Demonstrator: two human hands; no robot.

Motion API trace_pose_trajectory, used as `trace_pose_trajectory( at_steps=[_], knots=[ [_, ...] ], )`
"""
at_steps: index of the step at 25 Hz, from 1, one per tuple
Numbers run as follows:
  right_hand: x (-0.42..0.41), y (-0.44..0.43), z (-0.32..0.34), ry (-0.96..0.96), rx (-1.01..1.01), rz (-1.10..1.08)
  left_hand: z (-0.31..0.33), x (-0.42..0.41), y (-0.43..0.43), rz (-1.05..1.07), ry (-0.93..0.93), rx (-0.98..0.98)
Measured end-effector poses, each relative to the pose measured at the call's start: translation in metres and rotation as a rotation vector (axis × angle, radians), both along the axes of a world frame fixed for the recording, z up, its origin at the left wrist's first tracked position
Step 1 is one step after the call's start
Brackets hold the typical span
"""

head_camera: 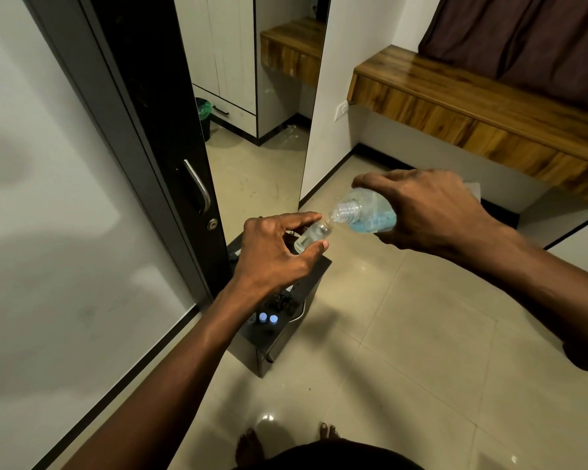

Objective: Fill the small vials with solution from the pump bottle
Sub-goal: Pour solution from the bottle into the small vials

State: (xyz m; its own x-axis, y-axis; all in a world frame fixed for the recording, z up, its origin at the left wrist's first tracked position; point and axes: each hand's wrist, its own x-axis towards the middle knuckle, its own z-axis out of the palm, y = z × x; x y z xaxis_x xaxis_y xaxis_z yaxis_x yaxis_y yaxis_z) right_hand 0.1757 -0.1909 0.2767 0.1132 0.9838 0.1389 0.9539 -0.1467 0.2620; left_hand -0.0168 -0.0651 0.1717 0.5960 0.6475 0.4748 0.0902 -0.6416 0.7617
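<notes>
The small vial (311, 236) is up in the air, pinched in the left hand (275, 252): forefinger (299, 219) over its upper side, thumb (316, 247) under it. The clear vial is tilted, its mouth pointing up and right, out past the fingertips. Right at that mouth sits the open threaded neck of the pump bottle (364, 213), tipped on its side with the neck down-left. Whether it touches the vial's rim or stops just short is hard to call. Blue solution pools along the bottle's lower side, close against the right palm. The right hand (428, 208) wraps the bottle's body from above, fingers curled over the far side, thumb beneath. Well under both sets of fingers, below the left wrist, a low black cabinet (279, 351) stands on the tiled floor (421, 351). On its top, two blue-capped vials (262, 317) stand side by side. Out left of the left knuckles is a dark door with a metal handle (197, 186). At the bottom edge are bare feet (252, 446).
</notes>
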Motion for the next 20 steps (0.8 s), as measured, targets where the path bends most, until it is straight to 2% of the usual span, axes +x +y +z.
trace_pose_trajectory(
  at_steps=[5,8,12,15,20],
  knots=[
    [0.002,-0.002,-0.007,0.068,0.03,0.019,-0.003,-0.001,-0.001,-0.005,-0.014,-0.012],
    [-0.004,-0.003,-0.012,0.178,0.076,0.007,-0.004,-0.004,-0.002,-0.001,-0.018,-0.021],
    [-0.011,-0.004,-0.021,0.54,0.208,-0.029,-0.012,-0.008,-0.002,0.019,-0.006,-0.125],
    [-0.02,0.001,-0.042,0.723,0.302,-0.089,-0.026,-0.016,0.0,0.008,0.03,-0.211],
    [-0.038,0.011,-0.093,1.061,0.476,-0.208,-0.104,-0.05,0.021,0.118,0.147,-0.364]
  ],
)
